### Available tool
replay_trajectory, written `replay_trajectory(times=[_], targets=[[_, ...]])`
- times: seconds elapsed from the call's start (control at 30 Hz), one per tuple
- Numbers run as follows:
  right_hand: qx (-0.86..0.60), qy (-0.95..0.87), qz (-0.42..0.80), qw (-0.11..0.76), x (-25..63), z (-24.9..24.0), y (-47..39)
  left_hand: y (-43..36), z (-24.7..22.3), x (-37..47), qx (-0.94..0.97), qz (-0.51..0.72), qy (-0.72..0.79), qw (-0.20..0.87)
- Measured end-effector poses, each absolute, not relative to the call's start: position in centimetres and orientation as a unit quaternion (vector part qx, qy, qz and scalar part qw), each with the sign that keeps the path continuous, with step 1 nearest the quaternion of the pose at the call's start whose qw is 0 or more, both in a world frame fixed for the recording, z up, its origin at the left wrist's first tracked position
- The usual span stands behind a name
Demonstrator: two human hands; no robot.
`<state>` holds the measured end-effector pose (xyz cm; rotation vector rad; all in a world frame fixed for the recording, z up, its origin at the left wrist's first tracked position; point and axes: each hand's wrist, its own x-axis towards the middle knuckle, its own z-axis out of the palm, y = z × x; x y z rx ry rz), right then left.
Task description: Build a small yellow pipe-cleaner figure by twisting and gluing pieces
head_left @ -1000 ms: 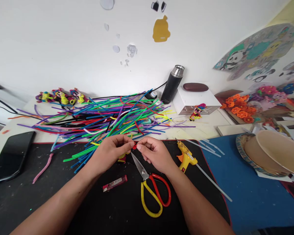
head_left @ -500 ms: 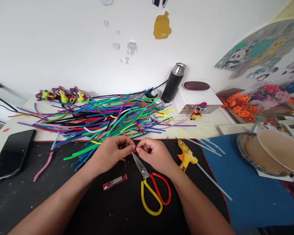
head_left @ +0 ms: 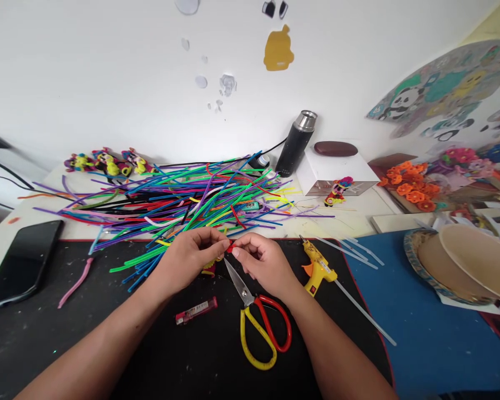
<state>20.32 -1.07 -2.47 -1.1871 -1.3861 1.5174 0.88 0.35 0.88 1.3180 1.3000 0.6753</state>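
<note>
Your left hand (head_left: 191, 255) and right hand (head_left: 262, 258) meet almost at the fingertips, thumb and index finger of each pinched on a small bright red piece (head_left: 230, 248). It sits right between them, straight ahead of you over the far part of the black, red-edged mat (head_left: 183, 366). Most of it is covered by your fingers, so I can't fairly tell its shape or which way its long axis runs.

The metal scissors with one yellow and one red loop handle (head_left: 246, 299) lie just on your side of that pinch. Their long axis slants — tip pointing away from you, up toward the red piece, handles back toward you and to the right. The tip is nearer your left fingertips; the red loop lies beside your right forearm.

Behind your left fingers a yellow and magenta fuzzy figure (head_left: 209, 270) shows only in part. The flat pink-red plastic lighter (head_left: 196, 311) rests left of the scissors, and the yellow glue gun with an orange trigger (head_left: 318, 265) stands off beyond your right wrist.
</note>
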Motion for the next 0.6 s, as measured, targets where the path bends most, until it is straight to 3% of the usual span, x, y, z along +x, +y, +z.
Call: replay_trajectory(times=[0.37,0.6], targets=[[-0.479,-0.573,0.542,0.385,20.24,-2.13,-1.3,0.24,0.8,0.99,0.552,0.281,0.537,0.573],[-0.504,-0.611,0.504,0.344,20.52,-2.13,-1.31,0.11,1.15,1.17,0.59,0.256,0.542,0.54]])
